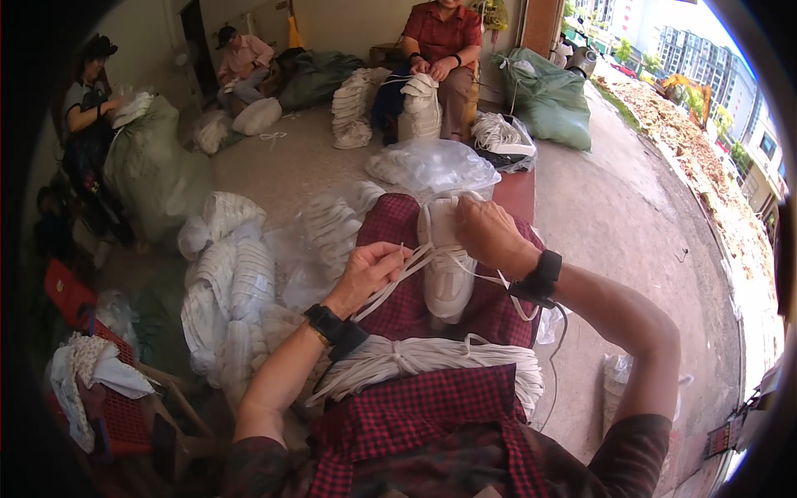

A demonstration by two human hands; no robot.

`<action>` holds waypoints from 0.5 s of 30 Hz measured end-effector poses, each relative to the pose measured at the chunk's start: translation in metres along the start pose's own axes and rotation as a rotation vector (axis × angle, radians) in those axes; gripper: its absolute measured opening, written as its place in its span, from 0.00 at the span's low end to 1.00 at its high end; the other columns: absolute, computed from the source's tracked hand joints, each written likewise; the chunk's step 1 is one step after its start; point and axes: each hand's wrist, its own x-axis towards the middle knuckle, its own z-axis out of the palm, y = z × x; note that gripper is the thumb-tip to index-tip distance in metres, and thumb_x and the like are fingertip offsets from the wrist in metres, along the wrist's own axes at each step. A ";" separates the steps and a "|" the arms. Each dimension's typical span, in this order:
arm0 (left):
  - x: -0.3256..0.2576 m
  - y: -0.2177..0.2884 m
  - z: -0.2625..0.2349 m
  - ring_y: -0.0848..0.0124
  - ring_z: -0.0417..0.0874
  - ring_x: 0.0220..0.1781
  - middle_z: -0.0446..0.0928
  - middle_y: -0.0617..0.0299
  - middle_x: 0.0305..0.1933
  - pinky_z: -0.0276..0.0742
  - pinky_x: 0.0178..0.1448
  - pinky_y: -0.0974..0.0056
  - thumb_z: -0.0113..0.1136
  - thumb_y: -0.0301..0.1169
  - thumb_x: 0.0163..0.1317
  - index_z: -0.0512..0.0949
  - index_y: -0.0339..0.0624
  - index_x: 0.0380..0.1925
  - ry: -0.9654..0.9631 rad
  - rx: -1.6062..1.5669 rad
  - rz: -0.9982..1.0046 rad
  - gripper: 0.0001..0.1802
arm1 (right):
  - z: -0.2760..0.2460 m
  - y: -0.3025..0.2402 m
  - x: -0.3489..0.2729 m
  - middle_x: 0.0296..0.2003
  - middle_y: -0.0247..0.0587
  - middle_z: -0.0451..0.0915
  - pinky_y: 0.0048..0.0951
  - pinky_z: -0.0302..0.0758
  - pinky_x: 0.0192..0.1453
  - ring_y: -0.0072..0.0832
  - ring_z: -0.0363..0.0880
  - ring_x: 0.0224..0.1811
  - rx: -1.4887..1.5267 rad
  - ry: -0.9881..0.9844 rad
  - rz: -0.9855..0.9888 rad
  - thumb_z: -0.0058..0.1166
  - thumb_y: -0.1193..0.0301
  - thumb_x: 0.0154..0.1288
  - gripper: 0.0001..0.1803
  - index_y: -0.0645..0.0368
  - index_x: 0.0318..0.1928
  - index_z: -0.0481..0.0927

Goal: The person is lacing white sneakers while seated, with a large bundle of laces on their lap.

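A white shoe upper (449, 292) lies toe toward me on a red-and-black checked cloth (388, 228) over my lap. White laces (422, 259) cross its front and run out to both sides. Left of the shoe, my left hand (371, 271) pinches a lace, its tip poking up by the fingers. My right hand (493, 236) is closed over the upper's right edge near the opening; whatever its fingertips grip is hidden. A lace loop hangs below the right wrist. Nearer to me, a thick bundle of white laces (432, 369) stretches across my lap.
Stacked white shoe uppers (231, 282) in plastic stand at my left, by a red chair (70, 290) with cloths. Clear plastic bags (433, 166) lie ahead. Across from me a person (444, 50) handles uppers; two others are farther left. Big green sacks (548, 100) stand around.
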 end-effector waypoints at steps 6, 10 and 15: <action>-0.001 -0.004 -0.004 0.87 0.65 0.21 0.74 0.71 0.25 0.59 0.23 0.80 0.56 0.33 0.72 0.82 0.37 0.46 0.002 0.017 -0.006 0.12 | 0.003 -0.001 -0.003 0.33 0.59 0.81 0.49 0.79 0.40 0.55 0.82 0.37 0.075 0.034 0.072 0.52 0.80 0.55 0.09 0.68 0.39 0.73; 0.005 0.001 -0.001 0.88 0.65 0.20 0.75 0.71 0.25 0.59 0.23 0.80 0.56 0.32 0.72 0.82 0.37 0.46 0.011 0.026 0.017 0.12 | 0.001 -0.009 -0.006 0.33 0.57 0.82 0.51 0.79 0.37 0.52 0.84 0.37 -0.090 -0.018 0.044 0.53 0.81 0.54 0.07 0.67 0.35 0.75; 0.001 -0.003 0.005 0.88 0.64 0.20 0.74 0.71 0.25 0.58 0.23 0.80 0.57 0.33 0.71 0.82 0.37 0.46 0.028 0.005 0.012 0.12 | 0.010 -0.007 -0.005 0.31 0.54 0.83 0.47 0.79 0.41 0.50 0.84 0.36 0.238 0.082 0.188 0.55 0.79 0.52 0.05 0.63 0.31 0.82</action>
